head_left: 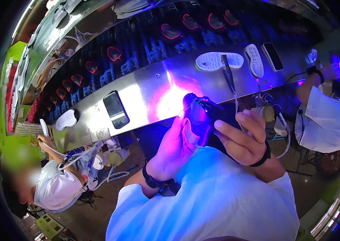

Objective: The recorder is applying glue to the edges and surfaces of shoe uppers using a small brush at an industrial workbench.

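Observation:
A dark shoe upper point(198, 113) with a paler lining is raised in front of my body, lit violet and pink. My left hand point(172, 154) grips its left side, thumb along the edge. Beside its right side is my right hand point(244, 140), fingers bent inward; what they pinch, if anything, is lost in the dark. Beyond the hands, a white shoe sole point(212, 61) lies on the metal bench point(143, 100). A slim corded tool point(229, 76) rests across that sole, its pale cord running down behind my right hand. A second white sole point(254, 60) lies to the right.
A phone point(115, 109) lies left on the bench, another phone point(272, 57) far right. Behind runs a dark rack point(149, 52) of red-edged shoe parts. Co-workers sit at left point(59, 184) and right point(324, 120). A cup-like container point(263, 113) and cables stand near my right hand.

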Tool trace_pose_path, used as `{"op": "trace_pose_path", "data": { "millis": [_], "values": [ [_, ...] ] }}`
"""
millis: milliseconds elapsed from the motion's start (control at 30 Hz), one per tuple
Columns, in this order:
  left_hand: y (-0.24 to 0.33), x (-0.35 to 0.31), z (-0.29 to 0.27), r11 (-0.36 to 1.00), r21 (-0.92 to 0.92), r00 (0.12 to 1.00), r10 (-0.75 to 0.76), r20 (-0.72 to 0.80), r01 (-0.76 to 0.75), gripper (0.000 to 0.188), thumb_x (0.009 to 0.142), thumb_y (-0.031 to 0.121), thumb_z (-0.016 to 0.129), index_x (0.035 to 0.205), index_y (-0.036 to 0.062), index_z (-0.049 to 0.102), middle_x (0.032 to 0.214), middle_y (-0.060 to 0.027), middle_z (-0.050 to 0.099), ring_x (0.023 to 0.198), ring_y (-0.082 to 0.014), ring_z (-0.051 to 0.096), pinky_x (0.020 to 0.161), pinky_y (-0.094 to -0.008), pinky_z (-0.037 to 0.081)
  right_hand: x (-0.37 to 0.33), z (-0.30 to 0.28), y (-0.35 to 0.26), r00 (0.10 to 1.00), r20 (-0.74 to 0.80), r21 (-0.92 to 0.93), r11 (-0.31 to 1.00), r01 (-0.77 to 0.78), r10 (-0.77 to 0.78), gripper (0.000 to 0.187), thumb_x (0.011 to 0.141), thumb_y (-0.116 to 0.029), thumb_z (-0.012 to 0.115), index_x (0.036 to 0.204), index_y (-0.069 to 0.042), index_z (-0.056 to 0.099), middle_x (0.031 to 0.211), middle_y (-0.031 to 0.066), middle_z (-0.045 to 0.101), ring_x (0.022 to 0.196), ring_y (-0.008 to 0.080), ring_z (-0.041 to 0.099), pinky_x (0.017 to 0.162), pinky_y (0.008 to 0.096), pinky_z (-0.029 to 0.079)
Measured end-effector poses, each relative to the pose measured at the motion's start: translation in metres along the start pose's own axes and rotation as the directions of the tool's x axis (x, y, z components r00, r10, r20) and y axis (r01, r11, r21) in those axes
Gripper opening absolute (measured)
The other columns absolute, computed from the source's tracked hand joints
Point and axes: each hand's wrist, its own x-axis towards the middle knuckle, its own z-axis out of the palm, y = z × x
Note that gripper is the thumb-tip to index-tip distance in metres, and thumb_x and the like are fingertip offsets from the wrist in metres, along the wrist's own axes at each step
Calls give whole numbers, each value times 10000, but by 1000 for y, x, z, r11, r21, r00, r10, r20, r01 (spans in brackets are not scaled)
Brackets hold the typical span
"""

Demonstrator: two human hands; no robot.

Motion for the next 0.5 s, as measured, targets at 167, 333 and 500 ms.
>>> {"op": "trace_pose_path", "data": {
  "millis": [167,333,500],
  "values": [
    [6,-4,4,1000,27,998,13,-63,-12,503,1106,415,358,1425,40,463,1373,-107,589,1269,-212,581,1082,-387,482,2,3,-2,999,25,-80,996,45,-43,146,923,-153,607,849,-134,482,1201,42,737,1213,264,561,1027,414,479],
    [13,-14,12,975,210,997,76,-12,-72,528,1092,441,399,1380,10,500,1334,-126,620,1207,-210,629,1037,-383,517,8,7,-2,997,38,-53,996,71,-69,140,929,-140,602,859,-131,481,1205,41,736,1215,263,563,1031,405,482],
    [11,-12,14,947,262,982,191,0,-184,509,1088,422,424,1380,12,497,1284,-121,643,1149,-207,658,1003,-374,537,10,11,-2,998,10,-44,997,70,-69,123,919,-128,618,888,-126,499,1231,51,727,1261,274,549,1059,413,464]
  ]
}}
